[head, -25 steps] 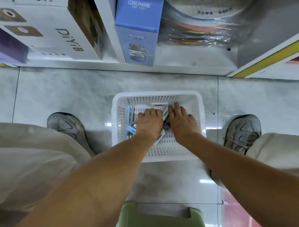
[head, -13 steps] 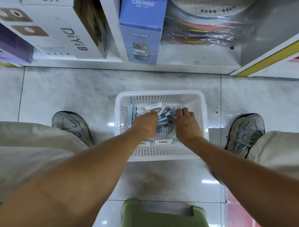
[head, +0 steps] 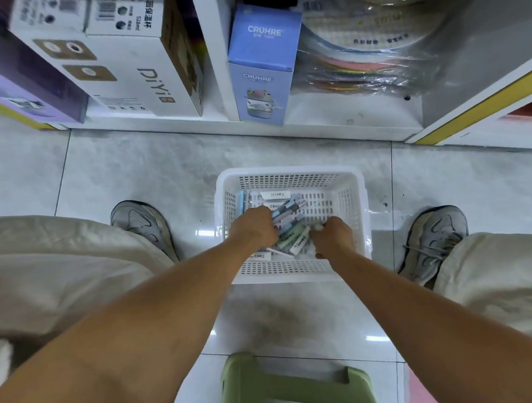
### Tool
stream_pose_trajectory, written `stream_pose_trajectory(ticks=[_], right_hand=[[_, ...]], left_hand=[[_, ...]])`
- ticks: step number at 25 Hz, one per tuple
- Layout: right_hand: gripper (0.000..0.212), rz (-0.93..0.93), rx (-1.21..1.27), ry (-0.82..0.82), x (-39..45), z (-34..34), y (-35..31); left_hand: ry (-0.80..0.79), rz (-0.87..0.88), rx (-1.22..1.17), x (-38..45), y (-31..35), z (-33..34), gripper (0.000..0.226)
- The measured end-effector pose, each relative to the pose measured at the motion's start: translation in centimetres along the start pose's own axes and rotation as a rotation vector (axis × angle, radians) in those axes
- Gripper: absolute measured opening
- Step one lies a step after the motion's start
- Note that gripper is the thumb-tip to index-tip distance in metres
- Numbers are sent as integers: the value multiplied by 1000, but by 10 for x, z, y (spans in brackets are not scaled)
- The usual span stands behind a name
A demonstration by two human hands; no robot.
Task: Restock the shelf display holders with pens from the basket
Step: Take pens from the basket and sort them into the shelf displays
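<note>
Bare forearms, pale trousers, grey shoes

Loose cream trousers (head: 63,265) cover both legs; 2 grey lace-up trainers (head: 434,239), worn and scuffed; both arms bare, no sleeves, watch or rings visible.

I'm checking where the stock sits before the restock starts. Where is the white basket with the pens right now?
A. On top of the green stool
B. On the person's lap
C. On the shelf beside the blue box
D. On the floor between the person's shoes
D: the white basket rests on the tiled floor, with both hands, left hand and right hand, down among the pens.
</note>
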State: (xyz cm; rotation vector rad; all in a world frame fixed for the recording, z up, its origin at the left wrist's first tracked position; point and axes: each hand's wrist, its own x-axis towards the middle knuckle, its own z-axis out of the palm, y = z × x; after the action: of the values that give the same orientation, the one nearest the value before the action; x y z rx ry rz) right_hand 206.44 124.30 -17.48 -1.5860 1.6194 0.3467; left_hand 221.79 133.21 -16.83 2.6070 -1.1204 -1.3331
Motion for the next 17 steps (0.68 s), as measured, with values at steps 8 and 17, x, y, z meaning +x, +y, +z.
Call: stream_pose_trajectory(ticks=[8,17], right_hand=[[15,171,216,26,-1,26,7],[18,262,726,-212,4,12,-9]], left_hand=[[51,40,-99,9,31,26,12],[-130,-101,-722,16,17,19,25]])
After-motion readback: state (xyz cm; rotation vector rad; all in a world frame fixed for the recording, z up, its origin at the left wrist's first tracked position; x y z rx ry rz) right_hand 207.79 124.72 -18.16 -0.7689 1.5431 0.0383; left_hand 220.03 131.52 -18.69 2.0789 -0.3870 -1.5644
